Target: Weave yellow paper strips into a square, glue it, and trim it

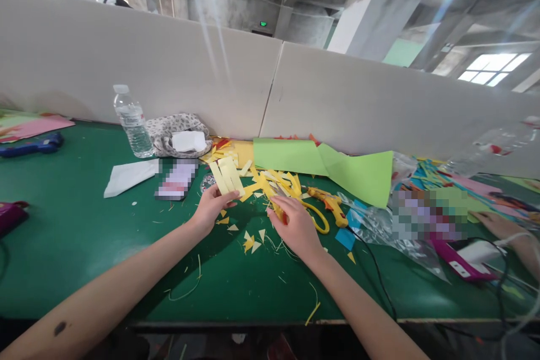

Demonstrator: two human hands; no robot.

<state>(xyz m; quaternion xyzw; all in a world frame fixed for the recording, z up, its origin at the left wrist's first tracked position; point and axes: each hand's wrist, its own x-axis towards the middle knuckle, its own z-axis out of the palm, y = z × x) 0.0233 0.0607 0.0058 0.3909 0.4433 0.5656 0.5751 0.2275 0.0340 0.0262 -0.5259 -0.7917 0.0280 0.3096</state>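
My left hand (213, 208) pinches a pale yellow paper piece (228, 175), cut by slits into strips, between thumb and fingers above the table. To its right, my right hand (293, 222) is curled over yellow-handled scissors (319, 219). One handle loop shows beyond the knuckles, and yellow shows between thumb and fingers; much of the scissors is hidden by the hand. Yellow paper strips (291, 181) lie heaped just behind both hands. Small cut paper triangles (250, 243) are scattered on the green table (253, 298) between my forearms.
A yellow glue gun (333, 205) with a black cord lies right of my right hand. Green paper sheets (291, 157) lean along the partition. A water bottle (134, 124), phone (177, 180) and tissue (130, 176) are at left. Another person's hand (498, 225) is at far right.
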